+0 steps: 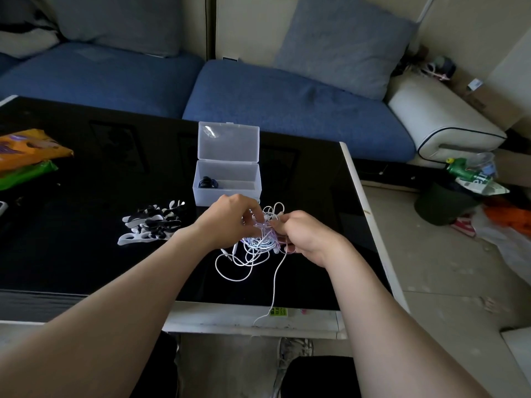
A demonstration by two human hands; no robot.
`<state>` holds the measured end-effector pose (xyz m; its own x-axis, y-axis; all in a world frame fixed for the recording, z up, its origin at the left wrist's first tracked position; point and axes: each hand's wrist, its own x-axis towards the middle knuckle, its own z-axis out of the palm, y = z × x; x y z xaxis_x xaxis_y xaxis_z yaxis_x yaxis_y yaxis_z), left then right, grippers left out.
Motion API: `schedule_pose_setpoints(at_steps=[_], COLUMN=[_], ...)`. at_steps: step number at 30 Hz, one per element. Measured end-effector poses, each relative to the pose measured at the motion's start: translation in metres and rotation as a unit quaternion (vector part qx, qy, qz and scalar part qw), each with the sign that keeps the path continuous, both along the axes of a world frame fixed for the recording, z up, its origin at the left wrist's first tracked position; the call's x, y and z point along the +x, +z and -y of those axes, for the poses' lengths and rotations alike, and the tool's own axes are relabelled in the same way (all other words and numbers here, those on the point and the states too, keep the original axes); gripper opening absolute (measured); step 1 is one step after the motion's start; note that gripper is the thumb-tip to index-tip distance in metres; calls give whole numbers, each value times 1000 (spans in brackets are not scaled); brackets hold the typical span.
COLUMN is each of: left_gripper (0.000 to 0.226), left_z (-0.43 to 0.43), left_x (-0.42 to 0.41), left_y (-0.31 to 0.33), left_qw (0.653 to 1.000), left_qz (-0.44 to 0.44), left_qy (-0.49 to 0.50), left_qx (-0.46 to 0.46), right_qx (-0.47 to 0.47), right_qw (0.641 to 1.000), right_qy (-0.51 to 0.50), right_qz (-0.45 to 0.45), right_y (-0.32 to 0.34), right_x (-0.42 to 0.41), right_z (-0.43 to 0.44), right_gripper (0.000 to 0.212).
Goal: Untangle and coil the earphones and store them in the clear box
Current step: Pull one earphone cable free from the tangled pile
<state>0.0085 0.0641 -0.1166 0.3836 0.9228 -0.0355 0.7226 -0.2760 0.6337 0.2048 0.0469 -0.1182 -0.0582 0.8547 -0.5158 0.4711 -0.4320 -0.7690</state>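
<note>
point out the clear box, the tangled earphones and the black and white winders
clear box [207,198], head view, front wall
tangled earphones [258,245], head view, middle of the knot
black and white winders [152,222], head view, middle of the pile

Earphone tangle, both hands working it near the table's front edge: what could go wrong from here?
1. The left hand and right hand both pinch the white earphone tangle; pulling hard could tighten knots rather than free them.
2. One strand trails over the table's front edge; it might snag or drag the bundle off.
3. The clear box stands open just behind the hands; a sudden jerk could knock it.
</note>
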Motion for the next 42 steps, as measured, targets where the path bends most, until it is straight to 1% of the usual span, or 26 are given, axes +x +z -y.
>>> schedule_pose_setpoints(at_steps=[4, 8, 10, 13, 15, 17, 18, 19, 20, 22, 24, 27, 29, 31, 33, 35, 36, 37, 39, 41, 42], left_gripper=[17, 12, 13, 14, 15, 17, 18, 18, 19, 17, 15, 14, 14, 14, 12, 12, 11, 9, 7, 7, 9], left_z=[1, 5, 5, 5, 5, 4, 4, 3, 3, 4, 5, 5, 5, 5, 6, 6, 7, 9, 11, 12, 12], left_x=[-1, -3, -3, -4, -3, -4, -4, -4, -5, -4, -4, -4, -4, -2, -1, 0, 2, 3, 6, 9, 10], left_y=[-1, 0, 4, 11, 13, 14, 14, 15, 17, 19, 22, 23, 24, 27, 30, 33, 35, 37, 41, 44, 45], left_qw=[1000, 998, 997, 996, 994, 992, 991, 989, 988, 987, 987, 989, 989, 985, 979, 972, 966, 954, 919, 884, 869], left_qz=[-10, -14, 0, 44, 61, 68, 72, 75, 80, 86, 88, 95, 107, 120, 149, 197, 237, 285, 380, 447, 469], left_qy=[-24, -45, -37, 6, 38, 61, 71, 80, 87, 91, 86, 69, 68, 86, 114, 115, 103, 91, 90, 107, 115], left_qx=[16, 45, 67, 74, 80, 89, 92, 94, 96, 102, 106, 89, 79, 83, 78, 52, 27, 1, -45, -86, -105], right_qx=[-2, 14, 49, 112, 154, 190, 213, 242, 266, 293, 304, 308, 326, 355, 362, 329, 309, 291, 252, 222, 217], right_qw=[998, 999, 997, 989, 980, 966, 958, 950, 946, 946, 946, 939, 927, 915, 913, 926, 931, 932, 938, 948, 949], right_qy=[1, -30, -60, -100, -129, -161, -168, -162, -144, -93, -39, 11, 7, -13, -13, -7, 0, 9, 22, 32, 38], right_qz=[-57, -34, -14, -8, 11, 64, 92, 109, 114, 104, 107, 150, 185, 193, 188, 184, 196, 215, 236, 228, 226], right_y=[5, 11, 16, 19, 21, 24, 26, 27, 28, 28, 28, 23, 21, 24, 25, 24, 23, 23, 20, 17, 15], right_x=[2, 3, 4, 5, 2, -2, -3, -4, -6, -11, -15, -17, -14, -12, -10, -9, -8, -8, -7, -6, -6], right_z=[3, 7, 9, 11, 11, 12, 14, 14, 14, 13, 14, 14, 13, 13, 13, 12, 12, 11, 12, 12, 11], right_gripper=[23, 22, 17, 12, 19, 40, 45, 41, 32, 15, 16, 22, 22, 18, 11, 7, 6, 6, 14, 19, 17])
